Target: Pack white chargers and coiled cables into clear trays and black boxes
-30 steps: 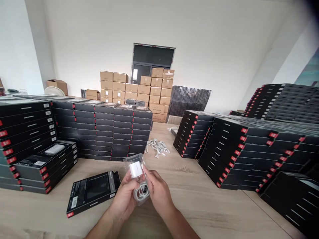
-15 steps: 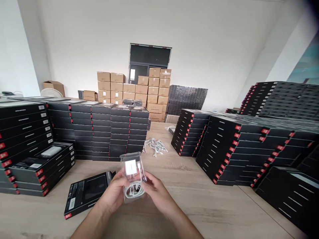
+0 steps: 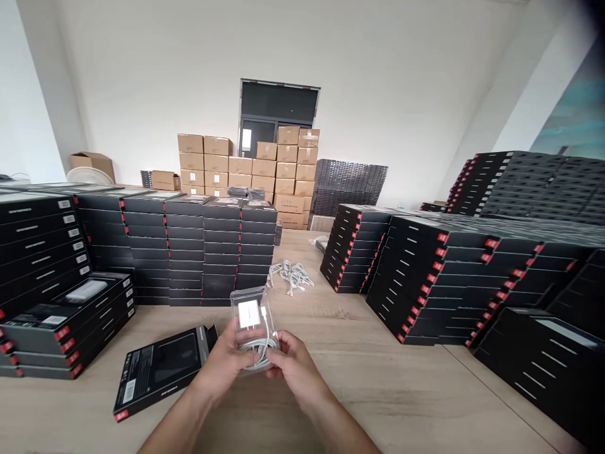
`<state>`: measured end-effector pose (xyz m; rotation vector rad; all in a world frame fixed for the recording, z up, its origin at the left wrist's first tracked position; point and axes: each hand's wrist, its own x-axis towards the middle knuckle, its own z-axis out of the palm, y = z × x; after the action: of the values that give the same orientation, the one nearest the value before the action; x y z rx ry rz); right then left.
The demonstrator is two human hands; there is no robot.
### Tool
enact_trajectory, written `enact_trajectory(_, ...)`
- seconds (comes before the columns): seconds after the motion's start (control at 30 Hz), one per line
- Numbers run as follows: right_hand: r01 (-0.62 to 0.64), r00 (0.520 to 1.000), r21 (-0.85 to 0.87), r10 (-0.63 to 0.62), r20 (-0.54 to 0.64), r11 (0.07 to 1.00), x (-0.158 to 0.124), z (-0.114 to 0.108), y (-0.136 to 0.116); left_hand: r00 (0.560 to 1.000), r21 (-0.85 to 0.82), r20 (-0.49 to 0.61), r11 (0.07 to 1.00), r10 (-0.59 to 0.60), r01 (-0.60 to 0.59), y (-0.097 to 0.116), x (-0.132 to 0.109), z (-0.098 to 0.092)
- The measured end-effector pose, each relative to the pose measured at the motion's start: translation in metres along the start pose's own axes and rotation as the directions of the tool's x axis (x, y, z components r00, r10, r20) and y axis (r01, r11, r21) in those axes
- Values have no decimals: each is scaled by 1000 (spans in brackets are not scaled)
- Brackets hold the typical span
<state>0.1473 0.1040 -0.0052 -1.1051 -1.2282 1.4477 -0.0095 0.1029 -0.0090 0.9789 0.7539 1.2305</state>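
Note:
A clear plastic tray (image 3: 240, 300) is held up over the table, with a white charger (image 3: 249, 313) in its upper part and a coiled white cable (image 3: 259, 345) in its lower part. My left hand (image 3: 224, 362) grips the tray's left side, its thumb on the coil. On the right side my right hand (image 3: 290, 359) is closed around the tray, with the thumb also pressing the cable. An unsealed black box (image 3: 163, 366) with a raised end flap lies left of my left hand.
Stacks of black boxes (image 3: 184, 252) line the left and back; more black stacks (image 3: 420, 284) stand at the right. Loose white cables (image 3: 290, 275) lie between them on the wooden table (image 3: 378, 391). A white device (image 3: 87, 290) rests on a low stack. Cardboard cartons (image 3: 288, 170) stand behind.
Both thumbs have moved onto the coiled cable in the tray, and the hands have come closer together. The whole view has shifted slightly, so the surroundings appear further left.

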Motion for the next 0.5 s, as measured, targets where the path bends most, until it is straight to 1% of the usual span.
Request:
enact_trajectory(0.1, -4, 999, -45, 6, 49, 999, -2, -4, -3, 1000, 67, -19, 998, 4, -2, -1, 1, -1)
enact_trajectory(0.2, 20, 996, -97, -11, 90, 995, -4, -7, -6, 1000, 98, 2, 995, 12, -12, 0, 1, -1)
enact_trajectory(0.27, 38, 996, -144, -26, 90, 989, -4, -7, -7, 999, 100, 36, 995, 17, -20, 1, 0, 0)
enact_trajectory(0.33, 61, 997, -203, -51, 54, 977, -3, -6, -6, 999, 94, 54, 995, 12, -17, 3, -1, 1)
enact_trajectory(0.4, 96, 995, -270, -91, 33, 958, -2, -4, -4, 998, 50, 55, 999, 9, -11, 6, -3, 1)
enact_trajectory(0.5, 168, 985, -374, -169, 30, 912, -3, 0, -1, 999, -108, 46, 994, -26, 31, 10, -5, 1)
